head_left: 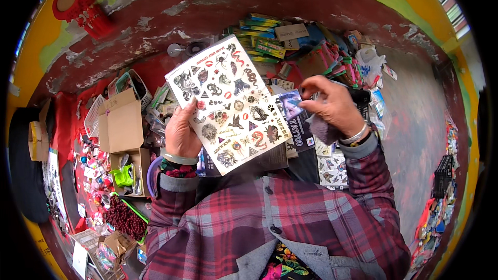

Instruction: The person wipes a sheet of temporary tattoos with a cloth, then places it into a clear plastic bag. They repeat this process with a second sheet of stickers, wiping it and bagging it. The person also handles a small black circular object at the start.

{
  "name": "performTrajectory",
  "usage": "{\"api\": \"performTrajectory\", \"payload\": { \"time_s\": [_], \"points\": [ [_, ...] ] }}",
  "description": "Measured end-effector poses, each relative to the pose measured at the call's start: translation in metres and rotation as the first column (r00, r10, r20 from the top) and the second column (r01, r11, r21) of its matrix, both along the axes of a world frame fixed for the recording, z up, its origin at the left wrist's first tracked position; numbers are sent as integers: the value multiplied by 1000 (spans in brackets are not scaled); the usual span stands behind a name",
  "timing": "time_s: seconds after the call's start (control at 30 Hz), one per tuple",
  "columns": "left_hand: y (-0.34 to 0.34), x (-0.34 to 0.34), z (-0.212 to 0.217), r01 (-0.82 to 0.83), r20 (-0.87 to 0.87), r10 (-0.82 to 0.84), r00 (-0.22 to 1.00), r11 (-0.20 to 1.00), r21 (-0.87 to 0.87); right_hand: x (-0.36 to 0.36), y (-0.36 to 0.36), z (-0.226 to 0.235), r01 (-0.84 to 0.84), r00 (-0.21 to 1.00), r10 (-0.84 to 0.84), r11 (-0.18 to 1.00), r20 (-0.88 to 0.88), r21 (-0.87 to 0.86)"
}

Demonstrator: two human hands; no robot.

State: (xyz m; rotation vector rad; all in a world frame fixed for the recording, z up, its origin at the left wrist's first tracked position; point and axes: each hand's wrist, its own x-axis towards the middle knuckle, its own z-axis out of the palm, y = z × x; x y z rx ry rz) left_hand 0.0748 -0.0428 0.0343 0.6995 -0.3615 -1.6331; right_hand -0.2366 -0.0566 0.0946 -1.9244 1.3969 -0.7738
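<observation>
My left hand (182, 134) grips the lower left edge of a white sheet of temporary tattoos (233, 103), thumb on its face. The sheet is tilted and printed with many small designs, among them snakes, skulls and a bird. My right hand (334, 105) is to the right of the sheet, its thumb and fingers curled. Something small and dark shows at its fingertips, too unclear to name. Below the palm hangs a grey-purple cloth-like piece (323, 129). Beside the thumb, partly behind the sheet, is a dark tattoo package (298, 124) with a blue-purple picture.
More printed tattoo sheets (332, 170) lie below my right wrist. Boxes and packets (267, 33) are piled by the dark red wall. Left are an open cardboard box (122, 124), a white basket (93, 116) and dark red beads (124, 219). A plastic bag (369, 62) lies at the right.
</observation>
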Motion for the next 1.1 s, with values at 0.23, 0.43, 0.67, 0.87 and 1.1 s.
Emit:
{"api": "performTrajectory", "payload": {
  "time_s": [0.23, 0.43, 0.67, 0.87, 1.1],
  "points": [
    [9, -12, -2, 67, 83, -71, 994, 996, 51, 18, -11, -30, -270, 907, 74, 859, 415, 436],
    [16, -15, 2, 246, 135, -250, 959, 968, 44, 25, -9, -40, -327, 846, -50, 737, 531, 591],
    [31, -18, -16, 325, 99, -352, 931, 921, 217, 27, 12, -46, -335, 779, -209, 659, 591, 674],
    [41, -14, -12, 310, 147, -342, 928, 928, 207, 30, 25, -39, -296, 774, -234, 686, 588, 664],
    [38, -15, 21, 315, 103, -336, 936, 933, 172, 21, 26, -18, -291, 840, -101, 745, 533, 600]
  ]
}}
